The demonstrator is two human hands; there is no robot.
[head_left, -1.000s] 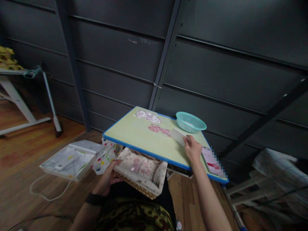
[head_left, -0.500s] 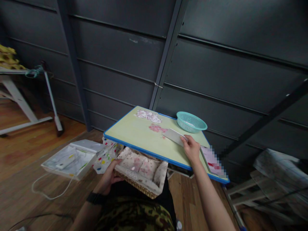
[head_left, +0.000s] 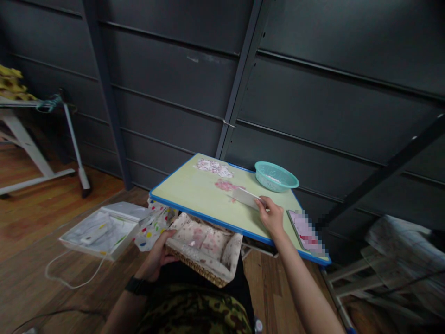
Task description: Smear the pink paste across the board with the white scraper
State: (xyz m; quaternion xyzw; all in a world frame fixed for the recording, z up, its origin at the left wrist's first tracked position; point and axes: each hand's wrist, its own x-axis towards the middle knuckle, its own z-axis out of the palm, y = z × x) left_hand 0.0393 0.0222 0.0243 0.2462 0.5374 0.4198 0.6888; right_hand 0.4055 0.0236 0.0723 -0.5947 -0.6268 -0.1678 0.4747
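Note:
My left hand [head_left: 160, 253] is closed on the left end of a cloth-lined wicker basket [head_left: 222, 278], held under the near edge of the table. Some small pinkish pieces lie inside the basket; their kind is too blurred to tell. With my right hand [head_left: 271, 214] I grip a flat, pale rectangular plate [head_left: 246, 197], tilted with its lower edge at the tabletop. Just beyond it lies a patch of small pink pieces [head_left: 225, 185] on the pale yellow table [head_left: 194, 192]. A heap of white and purplish bits [head_left: 213, 167] rests farther back.
A turquoise plastic basket [head_left: 276, 177] stands at the table's back right. At the right edge lies a partly pixelated flat device [head_left: 306, 232]. An open white box [head_left: 100, 232] with a cable sits on the floor to the left. A dark panelled wall [head_left: 174, 106] rises behind.
My right hand has drawn the plate slightly left and toward me, and the plate now stands more steeply. My left hand and the wicker basket have stayed in place.

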